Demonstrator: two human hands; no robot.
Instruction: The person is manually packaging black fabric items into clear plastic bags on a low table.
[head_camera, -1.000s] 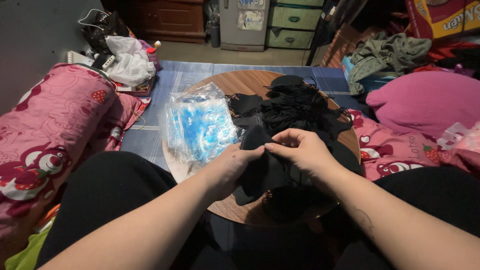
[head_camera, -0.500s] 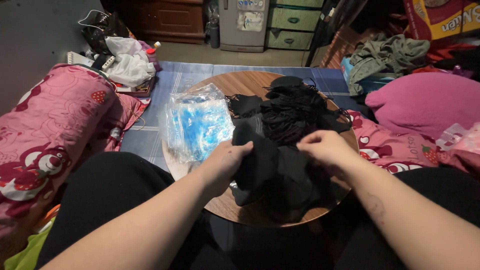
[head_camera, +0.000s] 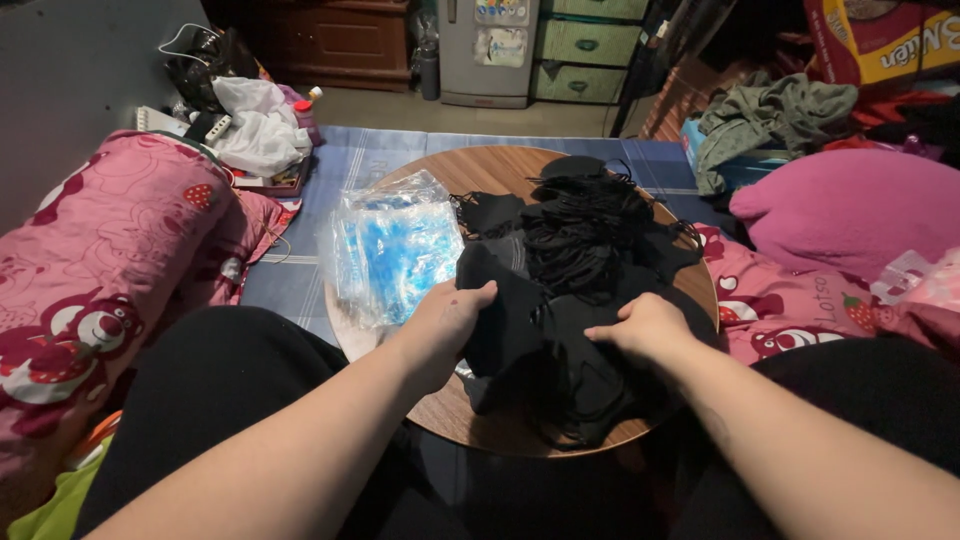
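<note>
Black face masks (head_camera: 570, 330) heaped on the near half of the round wooden table (head_camera: 470, 175), loose ear loops tangled toward the far rim. Left hand (head_camera: 452, 318) pinching the left edge of one mask between thumb and curled fingers. Right hand (head_camera: 648, 328) pressed palm down on the pile's right side, fingers bent, holding cloth flat; whether anything is gripped underneath, cannot tell. Held mask stretched roughly left to right across the table, long axis sideways. Judging by the heap, sorting barely under way: most masks still jumbled, none stacked apart. Left of the pile on the table, a clear plastic bag of blue packets (head_camera: 395, 245).
</note>
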